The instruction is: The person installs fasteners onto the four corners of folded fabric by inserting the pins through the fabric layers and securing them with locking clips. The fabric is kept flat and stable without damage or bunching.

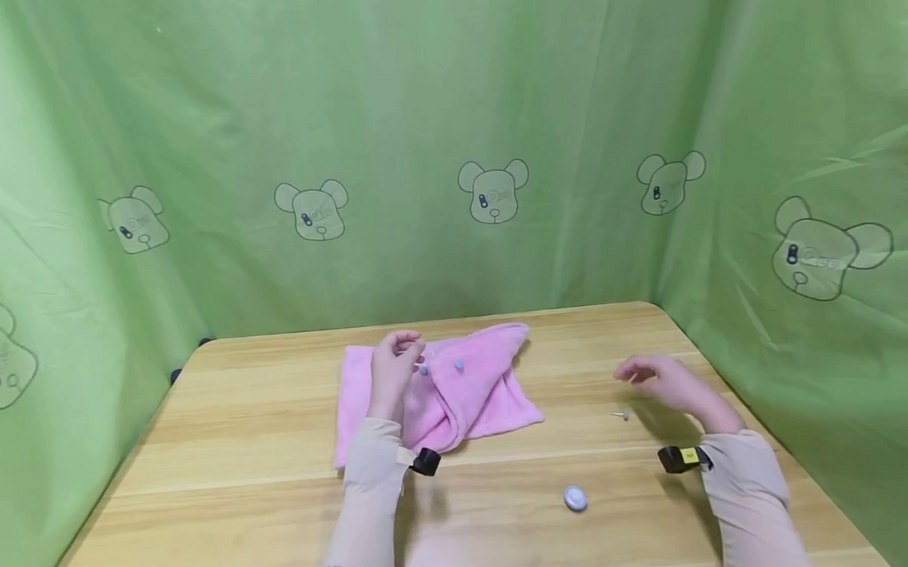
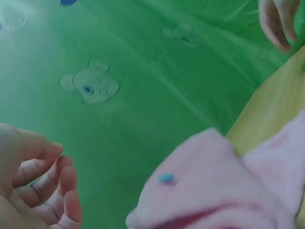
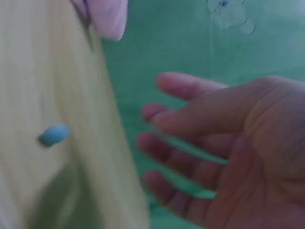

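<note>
A pink plush towel (image 1: 472,376) lies partly folded on the table, one corner turned up over the rest. Two small blue heads (image 1: 459,365) show on the towel, one on the raised fold and one beside my left fingers. My left hand (image 1: 396,369) hovers over the towel's left part, fingers loosely curled; its wrist view shows nothing in them (image 2: 66,181). To the right, my right hand (image 1: 671,384) hangs above the table with relaxed, spread fingers and an empty palm. Below it on the wood lies a pin (image 1: 624,415) with a thin shaft and blue-grey head.
A small round grey-white disc (image 1: 575,498) lies near the front of the wooden table (image 1: 254,410), between my forearms. Green curtains (image 1: 431,82) with bear-head prints stand close behind the table and along both sides.
</note>
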A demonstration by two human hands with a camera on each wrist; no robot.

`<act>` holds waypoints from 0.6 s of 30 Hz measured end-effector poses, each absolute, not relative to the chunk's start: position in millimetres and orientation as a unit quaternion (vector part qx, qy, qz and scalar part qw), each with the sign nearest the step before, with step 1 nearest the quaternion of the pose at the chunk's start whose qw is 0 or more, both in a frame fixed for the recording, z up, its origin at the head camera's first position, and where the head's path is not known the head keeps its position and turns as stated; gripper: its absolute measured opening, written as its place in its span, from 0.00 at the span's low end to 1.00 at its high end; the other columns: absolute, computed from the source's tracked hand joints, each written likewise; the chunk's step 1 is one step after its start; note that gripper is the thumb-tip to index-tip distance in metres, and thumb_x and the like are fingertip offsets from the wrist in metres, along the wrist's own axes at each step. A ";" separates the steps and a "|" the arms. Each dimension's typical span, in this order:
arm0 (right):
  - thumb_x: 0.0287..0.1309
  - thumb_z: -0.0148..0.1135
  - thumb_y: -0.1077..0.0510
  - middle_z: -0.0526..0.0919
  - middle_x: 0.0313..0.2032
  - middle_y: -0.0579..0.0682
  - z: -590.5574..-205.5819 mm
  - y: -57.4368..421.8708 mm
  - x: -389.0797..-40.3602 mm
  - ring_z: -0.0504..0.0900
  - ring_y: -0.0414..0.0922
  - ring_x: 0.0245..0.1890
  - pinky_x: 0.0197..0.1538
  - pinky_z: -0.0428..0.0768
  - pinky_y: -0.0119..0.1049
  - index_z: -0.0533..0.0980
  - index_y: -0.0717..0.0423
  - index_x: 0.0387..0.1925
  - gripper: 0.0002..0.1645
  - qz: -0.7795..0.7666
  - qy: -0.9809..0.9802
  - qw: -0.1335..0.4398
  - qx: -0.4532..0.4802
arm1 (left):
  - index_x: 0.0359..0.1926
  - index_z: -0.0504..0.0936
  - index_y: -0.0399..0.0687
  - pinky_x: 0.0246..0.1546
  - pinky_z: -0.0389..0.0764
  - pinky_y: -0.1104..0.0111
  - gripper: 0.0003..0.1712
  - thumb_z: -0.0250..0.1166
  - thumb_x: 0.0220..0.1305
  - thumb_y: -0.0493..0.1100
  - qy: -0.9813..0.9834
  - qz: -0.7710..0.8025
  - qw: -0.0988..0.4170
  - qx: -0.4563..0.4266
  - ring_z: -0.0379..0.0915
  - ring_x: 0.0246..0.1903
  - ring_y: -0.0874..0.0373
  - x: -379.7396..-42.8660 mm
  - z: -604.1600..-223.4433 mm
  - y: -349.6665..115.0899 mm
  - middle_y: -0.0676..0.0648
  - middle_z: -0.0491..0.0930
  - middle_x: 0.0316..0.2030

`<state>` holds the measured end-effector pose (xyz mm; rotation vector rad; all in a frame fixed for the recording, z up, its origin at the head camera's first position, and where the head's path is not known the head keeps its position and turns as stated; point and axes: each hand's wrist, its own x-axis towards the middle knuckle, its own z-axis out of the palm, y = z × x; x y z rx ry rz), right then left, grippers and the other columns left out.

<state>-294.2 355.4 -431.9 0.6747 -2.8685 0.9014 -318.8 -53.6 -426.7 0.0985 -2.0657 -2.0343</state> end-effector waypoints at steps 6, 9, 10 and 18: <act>0.42 0.57 0.73 0.79 0.35 0.61 -454.5 366.5 -302.7 0.77 0.47 0.35 0.40 0.77 0.32 0.74 0.67 0.36 0.14 0.337 -0.901 -0.111 0.250 | 0.43 0.77 0.46 0.36 0.79 0.64 0.13 0.61 0.55 0.41 -0.737 -0.668 0.075 -0.074 0.75 0.31 0.57 -303.5 -418.1 -23.3 0.46 0.79 0.36; 0.42 0.58 0.72 0.79 0.32 0.60 -458.7 365.0 -305.4 0.76 0.42 0.31 0.35 0.76 0.29 0.74 0.65 0.34 0.12 0.343 -0.894 -0.140 0.252 | 0.44 0.79 0.48 0.40 0.77 0.69 0.13 0.61 0.56 0.40 -0.775 -0.617 0.030 -0.136 0.75 0.36 0.60 -301.5 -430.1 0.3 0.49 0.80 0.39; 0.42 0.58 0.72 0.79 0.31 0.59 -459.2 363.8 -305.8 0.76 0.41 0.30 0.34 0.76 0.29 0.75 0.65 0.33 0.11 0.343 -0.893 -0.147 0.252 | 0.43 0.80 0.49 0.40 0.76 0.71 0.13 0.61 0.56 0.40 -0.796 -0.584 0.010 -0.159 0.75 0.36 0.61 -298.9 -431.9 7.0 0.50 0.80 0.39; 0.39 0.60 0.71 0.76 0.25 0.55 -461.3 354.4 -305.6 0.73 0.40 0.27 0.29 0.74 0.29 0.75 0.66 0.30 0.10 0.345 -0.888 -0.177 0.248 | 0.42 0.82 0.49 0.41 0.75 0.76 0.12 0.61 0.54 0.40 -0.920 -0.273 -0.017 -0.280 0.78 0.38 0.61 -282.1 -445.9 41.4 0.52 0.83 0.38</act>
